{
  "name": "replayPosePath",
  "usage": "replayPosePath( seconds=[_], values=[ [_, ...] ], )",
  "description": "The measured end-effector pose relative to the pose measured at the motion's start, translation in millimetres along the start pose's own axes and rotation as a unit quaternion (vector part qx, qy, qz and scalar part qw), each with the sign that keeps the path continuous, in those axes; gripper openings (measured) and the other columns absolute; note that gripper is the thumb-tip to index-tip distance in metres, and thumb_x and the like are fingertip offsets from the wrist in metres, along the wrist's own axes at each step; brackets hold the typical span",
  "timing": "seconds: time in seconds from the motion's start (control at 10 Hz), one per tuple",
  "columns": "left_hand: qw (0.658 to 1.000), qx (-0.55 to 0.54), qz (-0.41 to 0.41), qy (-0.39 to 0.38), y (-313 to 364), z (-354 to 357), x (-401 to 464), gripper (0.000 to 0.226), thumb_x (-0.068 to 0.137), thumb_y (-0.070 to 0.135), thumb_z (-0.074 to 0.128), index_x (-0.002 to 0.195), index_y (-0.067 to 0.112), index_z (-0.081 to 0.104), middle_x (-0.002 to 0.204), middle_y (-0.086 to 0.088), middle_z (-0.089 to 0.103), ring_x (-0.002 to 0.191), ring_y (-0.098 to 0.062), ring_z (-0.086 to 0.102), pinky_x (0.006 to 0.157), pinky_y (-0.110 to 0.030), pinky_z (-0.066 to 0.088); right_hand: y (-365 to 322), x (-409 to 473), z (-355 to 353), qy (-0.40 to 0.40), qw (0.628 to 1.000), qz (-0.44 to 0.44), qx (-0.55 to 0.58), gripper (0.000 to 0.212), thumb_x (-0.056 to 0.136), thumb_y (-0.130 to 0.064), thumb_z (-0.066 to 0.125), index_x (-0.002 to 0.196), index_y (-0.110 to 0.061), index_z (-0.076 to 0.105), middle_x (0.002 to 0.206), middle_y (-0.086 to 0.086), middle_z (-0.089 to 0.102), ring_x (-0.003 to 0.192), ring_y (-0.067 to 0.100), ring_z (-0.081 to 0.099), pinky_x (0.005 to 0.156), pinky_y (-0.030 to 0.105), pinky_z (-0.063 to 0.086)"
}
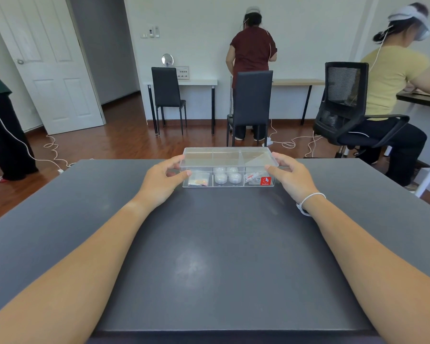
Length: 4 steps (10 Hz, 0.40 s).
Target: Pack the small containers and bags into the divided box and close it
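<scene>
A clear plastic divided box stands near the far edge of the dark table, a red sticker on its front right. Its clear lid lies over the top. Inside, the left compartment holds small bags, the middle one several round white containers, the right one more small bags. My left hand grips the left end of the lid and box with thumb and fingers. My right hand holds the right end the same way.
The dark grey table stretches toward me. Beyond its far edge are black chairs, a mesh office chair, white cables on the wood floor, and three other people, one standing at a desk and one seated at right.
</scene>
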<state>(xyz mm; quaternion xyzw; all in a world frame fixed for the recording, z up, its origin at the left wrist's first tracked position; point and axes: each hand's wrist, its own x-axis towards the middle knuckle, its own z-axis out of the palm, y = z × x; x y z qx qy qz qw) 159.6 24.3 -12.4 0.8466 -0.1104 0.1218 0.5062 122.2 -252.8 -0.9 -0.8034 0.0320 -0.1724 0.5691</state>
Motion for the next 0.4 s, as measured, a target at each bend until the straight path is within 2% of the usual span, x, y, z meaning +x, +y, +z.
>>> replayPosePath(
  seconds=[0.1, 0.3, 0.4],
  values=[
    [1.000, -0.005, 0.000, 0.003, 0.0, 1.1, -1.1, 0.046, 0.083, 0.030, 0.062, 0.128, 0.032, 0.050, 0.116, 0.007, 0.055, 0.106, -0.016, 0.053, 0.086, -0.025, 0.036, 1.8, 0.3, 0.4, 0.009, 1.000, -0.004, -0.002, 0.039, 0.086, -0.024, 0.059, 0.125, -0.023, 0.052, 0.128, 0.000, 0.056, 0.111, 0.018, 0.052, 0.090, 0.031, 0.045],
    [1.000, -0.005, 0.006, 0.003, 1.1, 0.9, -6.3, 0.045, 0.084, 0.030, 0.061, 0.128, 0.035, 0.049, 0.116, 0.009, 0.054, 0.106, -0.014, 0.051, 0.085, -0.024, 0.036, 5.6, -3.9, -3.6, 0.024, 0.999, -0.007, -0.021, 0.041, 0.085, -0.027, 0.060, 0.125, -0.023, 0.052, 0.118, -0.003, 0.055, 0.106, 0.014, 0.048, 0.091, 0.031, 0.042],
    [1.000, 0.011, 0.006, 0.009, 3.2, 0.3, -9.5, 0.047, 0.085, 0.031, 0.060, 0.129, 0.035, 0.047, 0.116, 0.009, 0.055, 0.105, -0.015, 0.052, 0.084, -0.025, 0.036, 4.5, -9.6, -5.3, 0.030, 0.999, -0.007, -0.042, 0.044, 0.084, -0.028, 0.061, 0.127, -0.023, 0.050, 0.121, -0.002, 0.056, 0.107, 0.014, 0.047, 0.093, 0.032, 0.043]
  ],
)
